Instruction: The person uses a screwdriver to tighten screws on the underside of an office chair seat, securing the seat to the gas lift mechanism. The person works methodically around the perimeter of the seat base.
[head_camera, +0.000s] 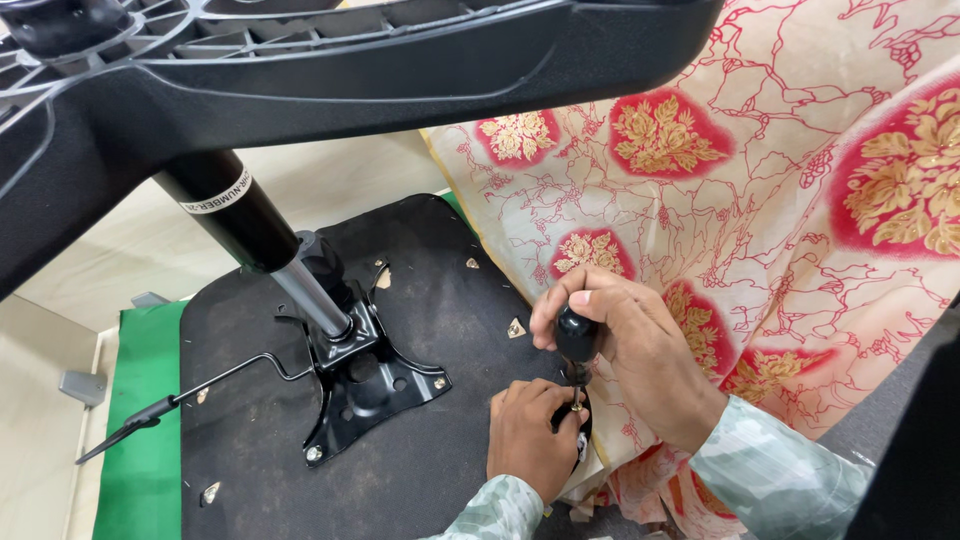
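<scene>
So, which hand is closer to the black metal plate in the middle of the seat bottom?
Left. The left hand rests on the seat just beside the black metal plate; the right hand, gripping the screwdriver, is farther away.

Screwdriver (576, 335) shaft mostly hidden between both hands; tip and screw under the left hand (530, 432) fingers not discernible. Handle partly wrapped by the right hand (625, 345), so its full shape unseen. Both forearms cut off at the bottom edge. Above the hands, black chair base (400, 70) cut off by the top and left edges, its arms and casters out of view. Seat underside (400, 470) running off the bottom edge below the left hand; its right rim hidden under the patterned cloth (800, 200), itself cut by the right edge. Left of the hands, small brackets (516, 328) too small to make out. Label on the gas cylinder (235, 210) too small to matter. Dark shape at lower right, beside the right sleeve, unidentifiable.
</scene>
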